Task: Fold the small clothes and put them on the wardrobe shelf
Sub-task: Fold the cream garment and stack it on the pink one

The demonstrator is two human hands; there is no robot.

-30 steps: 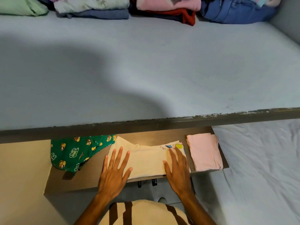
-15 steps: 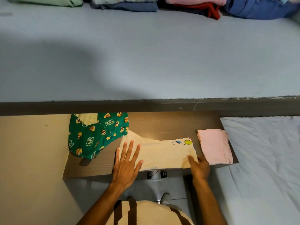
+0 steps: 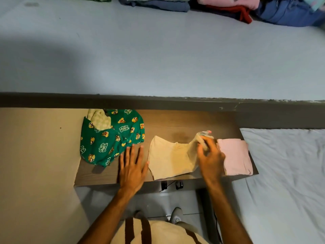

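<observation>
1. The cream garment (image 3: 169, 157) lies mid-worktop (image 3: 105, 175), half folded; the right hand (image 3: 210, 156) pinches its right end, fingers closed on the lifted cloth.
2. The left hand (image 3: 132, 169) rests flat, fingers spread, just left of it, holding nothing.
3. Done, by my reading: the pink garment (image 3: 235, 156) sits folded at the right.
4. Left: the green printed garment (image 3: 112, 136) lies crumpled; nothing here is shelved.
5. The raised end is motion-blurred; the far stacks (image 3: 228, 6) are cut off.

Bare wooden surface (image 3: 175, 124) behind the cream garment (image 3: 168, 159) — green shorts (image 3: 112, 138) left, pink fold (image 3: 235, 157) right.
</observation>
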